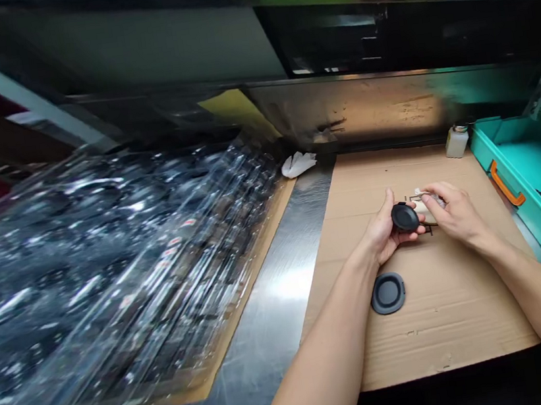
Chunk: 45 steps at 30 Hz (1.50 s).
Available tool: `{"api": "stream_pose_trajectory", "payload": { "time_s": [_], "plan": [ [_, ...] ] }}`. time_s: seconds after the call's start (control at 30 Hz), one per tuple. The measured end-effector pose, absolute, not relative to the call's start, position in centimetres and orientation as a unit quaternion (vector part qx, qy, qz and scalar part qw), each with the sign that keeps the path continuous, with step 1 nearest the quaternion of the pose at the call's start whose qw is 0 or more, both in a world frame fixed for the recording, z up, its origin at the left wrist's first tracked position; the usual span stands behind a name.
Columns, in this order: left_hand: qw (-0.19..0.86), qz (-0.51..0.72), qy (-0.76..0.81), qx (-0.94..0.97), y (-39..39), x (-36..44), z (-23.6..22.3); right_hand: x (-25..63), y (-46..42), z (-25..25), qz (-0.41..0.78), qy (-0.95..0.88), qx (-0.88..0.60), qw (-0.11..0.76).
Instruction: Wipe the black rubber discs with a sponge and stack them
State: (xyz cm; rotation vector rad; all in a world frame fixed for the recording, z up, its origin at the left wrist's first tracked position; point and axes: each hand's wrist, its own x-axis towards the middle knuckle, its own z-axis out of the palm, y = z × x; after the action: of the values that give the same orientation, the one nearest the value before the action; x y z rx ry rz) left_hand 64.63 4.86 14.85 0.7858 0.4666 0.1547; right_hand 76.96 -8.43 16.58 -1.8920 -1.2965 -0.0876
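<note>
My left hand (387,232) is closed around a small round black part (405,217) that looks like a shallow cup or cap, its dished face turned up. Close to it on the right, my right hand (454,210) has its thumb and fingers pinched together. A bit of white material (419,192) shows at those fingertips; its kind is unclear. Between the hands, partly covered by fingers, is a pale cream piece (425,211). A wider black lid-like disc (387,293) with a small tab rests below my left hand on the cardboard sheet (444,312).
Stacked clear plastic trays (110,270) with dark round parts fill the left side. At the back right stand a small white bottle (456,141) and a teal bin (540,207) with an orange handle. Crumpled white tissue (298,163) lies on the metal bench (287,293).
</note>
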Motion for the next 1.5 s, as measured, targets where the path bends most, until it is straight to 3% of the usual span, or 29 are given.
{"api": "stream_pose_trajectory", "payload": {
  "time_s": [0.1,0.27,0.47,0.57,0.9,1.07,1.2,1.3,1.5],
  "plan": [
    [0.892,0.081,0.215,0.389,4.6,64.6,14.7,79.2,-8.1,17.4,-0.092,-0.440,-0.797,0.403],
    [0.903,0.090,0.193,0.373,4.8,64.5,14.5,87.8,-6.5,22.0,-0.172,-0.288,-0.901,0.274],
    [0.910,0.076,0.189,0.360,4.7,64.5,14.7,95.5,-3.7,27.2,-0.070,-0.301,-0.943,0.119],
    [0.915,0.066,0.192,0.350,4.7,64.6,14.8,96.7,-3.3,27.8,-0.030,-0.332,-0.939,0.084],
    [0.942,0.060,0.131,0.302,4.9,64.7,14.7,97.1,-3.5,28.7,-0.051,-0.334,-0.938,0.083],
    [0.941,0.068,0.139,0.301,5.1,64.9,14.8,91.4,-3.6,29.2,-0.096,-0.423,-0.878,0.199],
    [0.913,0.103,0.201,0.339,4.9,65.3,14.4,81.8,-5.0,25.5,-0.078,-0.557,-0.780,0.275],
    [0.898,0.108,0.220,0.365,4.5,65.5,14.2,77.0,-6.8,21.5,-0.055,-0.587,-0.759,0.275],
    [0.818,0.147,0.239,0.501,3.5,65.6,13.9,76.3,-8.1,17.1,-0.027,-0.578,-0.773,0.261]
  ]
}}
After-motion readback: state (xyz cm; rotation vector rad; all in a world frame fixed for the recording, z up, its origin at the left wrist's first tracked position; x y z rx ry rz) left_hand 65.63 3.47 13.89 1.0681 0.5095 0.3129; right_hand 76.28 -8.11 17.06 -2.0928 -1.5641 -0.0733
